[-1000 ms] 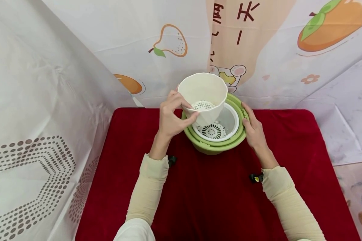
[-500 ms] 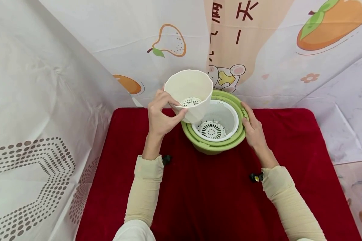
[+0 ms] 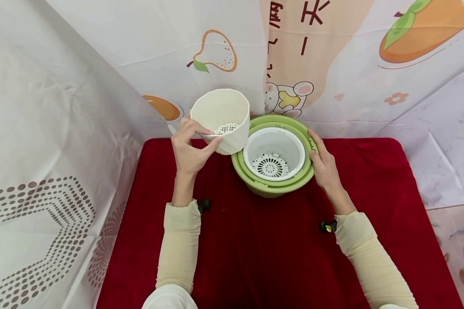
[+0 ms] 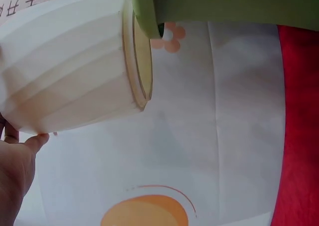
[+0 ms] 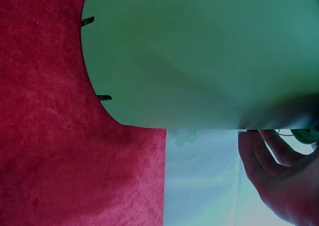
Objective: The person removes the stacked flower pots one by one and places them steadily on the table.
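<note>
1. Green and round, the tub (image 3: 272, 189) stands on the red cloth (image 3: 255, 244) in the head view, with the white liner (image 3: 261, 148) nested inside it and a slotted disc (image 3: 271, 166) at the bottom.
2. Left of the tub, the cream pot (image 3: 219, 109) is held tilted, its perforated base visible through the mouth; whether it touches the tub cannot be told.
3. Also left of the tub, the left hand (image 3: 188, 148) pinches the pot's rim between thumb and fingers.
4. At the tub's right edge, the right hand (image 3: 325, 165) grips the rim.
5. Behind the tub rises the printed backdrop (image 3: 247, 56).
6. Left wrist view: the tub's edge passes in front of the pot's rim; the left hand shows only partly.
7. Right wrist view: the tub's smooth outside has two notches along its edge, and the right hand's fingers meet it.
</note>
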Demonstrator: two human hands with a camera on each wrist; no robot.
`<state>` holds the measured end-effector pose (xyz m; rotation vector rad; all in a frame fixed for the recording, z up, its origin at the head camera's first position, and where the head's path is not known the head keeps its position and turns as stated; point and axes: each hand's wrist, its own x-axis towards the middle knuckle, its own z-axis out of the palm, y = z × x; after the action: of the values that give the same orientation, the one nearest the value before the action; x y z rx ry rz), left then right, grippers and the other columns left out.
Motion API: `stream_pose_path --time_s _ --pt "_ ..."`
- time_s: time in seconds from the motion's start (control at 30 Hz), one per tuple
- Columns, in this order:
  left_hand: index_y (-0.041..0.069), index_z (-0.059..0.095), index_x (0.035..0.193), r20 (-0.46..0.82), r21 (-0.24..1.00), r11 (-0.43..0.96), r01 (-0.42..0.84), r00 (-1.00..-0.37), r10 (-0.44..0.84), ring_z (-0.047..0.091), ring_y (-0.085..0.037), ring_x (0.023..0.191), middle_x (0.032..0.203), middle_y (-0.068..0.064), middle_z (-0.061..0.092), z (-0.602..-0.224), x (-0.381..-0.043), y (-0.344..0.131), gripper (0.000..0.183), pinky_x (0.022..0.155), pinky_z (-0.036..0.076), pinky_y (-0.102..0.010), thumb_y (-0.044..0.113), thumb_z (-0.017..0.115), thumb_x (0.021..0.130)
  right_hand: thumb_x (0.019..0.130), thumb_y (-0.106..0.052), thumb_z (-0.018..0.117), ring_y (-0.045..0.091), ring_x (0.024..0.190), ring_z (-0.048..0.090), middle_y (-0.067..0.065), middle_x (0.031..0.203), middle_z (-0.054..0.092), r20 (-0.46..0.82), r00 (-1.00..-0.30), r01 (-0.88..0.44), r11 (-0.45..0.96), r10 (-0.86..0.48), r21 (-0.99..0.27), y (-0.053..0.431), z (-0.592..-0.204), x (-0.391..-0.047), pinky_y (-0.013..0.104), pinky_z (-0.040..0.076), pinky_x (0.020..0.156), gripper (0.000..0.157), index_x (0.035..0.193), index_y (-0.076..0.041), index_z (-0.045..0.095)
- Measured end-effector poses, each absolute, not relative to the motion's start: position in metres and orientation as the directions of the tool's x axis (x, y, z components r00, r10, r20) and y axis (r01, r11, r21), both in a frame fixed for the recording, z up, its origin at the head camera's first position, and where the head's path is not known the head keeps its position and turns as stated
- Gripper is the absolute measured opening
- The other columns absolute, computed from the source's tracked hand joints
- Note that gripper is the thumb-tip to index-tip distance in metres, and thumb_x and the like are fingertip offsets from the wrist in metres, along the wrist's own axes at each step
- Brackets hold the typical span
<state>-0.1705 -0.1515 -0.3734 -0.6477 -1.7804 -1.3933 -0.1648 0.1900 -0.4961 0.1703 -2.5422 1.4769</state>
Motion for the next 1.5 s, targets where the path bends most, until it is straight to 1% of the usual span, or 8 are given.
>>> stream_pose_path --time_s 0.03,0.13,0.4,0.6,0.83,1.13,1.4,1.5 --pt "-0.008 0.064 0.064 0.813 0.572 0.275 0.773 -0.578 -0.069 0.051 -0.021 0.070 0.061 -0.020 0.057 -0.374 -0.170 -0.153 0.018 0.097 0.042 -0.054 -0.014 0.081 0.060 0.102 -0.016 0.042 0.019 0.133 0.046 -0.005 0.153 0.045 0.225 -0.974 -0.196 0.493 0.000 -0.848 0.190 -0.496 -0.164 0.025 0.033 0.107 0.054 0.152 -0.035 0.040" --pt "-0.008 0.063 0.064 0.808 0.581 0.273 0.766 -0.583 -0.083 0.051 -0.019 0.071 0.061 -0.021 0.057 -0.376 -0.170 -0.156 0.018 0.098 0.041 -0.059 -0.016 0.080 0.060 0.102 -0.016 0.042 0.018 0.133 0.045 -0.005 0.153 0.044 0.225 -0.974 -0.195 0.487 0.003 -0.851 0.191 -0.497 -0.163 0.025 0.033 0.108 0.054 0.152 -0.035 0.040" --pt "-0.011 0.063 0.066 0.790 0.611 0.271 0.744 -0.596 -0.145 0.051 -0.016 0.076 0.062 -0.023 0.058 -0.384 -0.167 -0.164 0.015 0.087 0.040 -0.035 -0.013 0.077 0.062 0.101 -0.015 0.042 0.016 0.135 0.043 -0.005 0.153 0.043 0.238 -0.971 -0.216 0.486 -0.016 -0.847 0.191 -0.498 -0.164 0.023 0.031 0.109 0.054 0.153 -0.032 0.040" --pt "-0.012 0.062 0.065 0.784 0.617 0.306 0.725 -0.596 -0.173 0.050 -0.015 0.074 0.061 -0.023 0.059 -0.387 -0.164 -0.169 0.017 0.084 0.036 -0.031 -0.008 0.079 0.065 0.102 -0.014 0.042 0.016 0.135 0.043 -0.003 0.154 0.043 0.240 -0.971 -0.220 0.481 -0.022 -0.849 0.192 -0.497 -0.164 0.023 0.031 0.109 0.054 0.153 -0.032 0.040" --pt "-0.009 0.064 0.063 0.780 0.620 0.370 0.692 -0.593 -0.199 0.048 -0.015 0.070 0.059 -0.020 0.059 -0.405 -0.168 -0.182 0.023 0.085 0.034 -0.031 0.004 0.083 0.067 0.102 -0.014 0.042 0.017 0.136 0.042 -0.004 0.154 0.042 0.225 -0.974 -0.206 0.478 -0.017 -0.854 0.193 -0.500 -0.164 0.025 0.031 0.110 0.055 0.153 -0.033 0.039" --pt "-0.012 0.062 0.063 0.751 0.651 0.411 0.638 -0.620 -0.226 0.050 -0.017 0.067 0.058 -0.024 0.058 -0.412 -0.158 -0.187 0.021 0.086 0.034 -0.032 -0.010 0.083 0.064 0.102 -0.013 0.042 0.014 0.136 0.041 -0.004 0.154 0.042 0.239 -0.971 -0.218 0.468 -0.016 -0.856 0.193 -0.502 -0.164 0.022 0.031 0.109 0.055 0.153 -0.032 0.040" --pt "-0.012 0.064 0.064 0.707 0.697 0.414 0.585 -0.654 -0.267 0.051 -0.016 0.068 0.060 -0.024 0.059 -0.427 -0.155 -0.194 0.020 0.085 0.035 -0.030 -0.009 0.083 0.066 0.103 -0.014 0.041 0.016 0.134 0.043 -0.003 0.153 0.043 0.259 -0.965 -0.243 0.465 -0.030 -0.851 0.193 -0.501 -0.167 0.022 0.032 0.108 0.053 0.153 -0.032 0.040" --pt "-0.013 0.064 0.064 0.703 0.701 0.420 0.576 -0.657 -0.273 0.052 -0.015 0.069 0.060 -0.024 0.059 -0.431 -0.155 -0.196 0.019 0.089 0.036 -0.033 -0.010 0.083 0.066 0.103 -0.014 0.040 0.014 0.134 0.043 -0.004 0.153 0.043 0.257 -0.966 -0.241 0.458 -0.027 -0.856 0.194 -0.501 -0.167 0.021 0.031 0.108 0.053 0.153 -0.031 0.041"
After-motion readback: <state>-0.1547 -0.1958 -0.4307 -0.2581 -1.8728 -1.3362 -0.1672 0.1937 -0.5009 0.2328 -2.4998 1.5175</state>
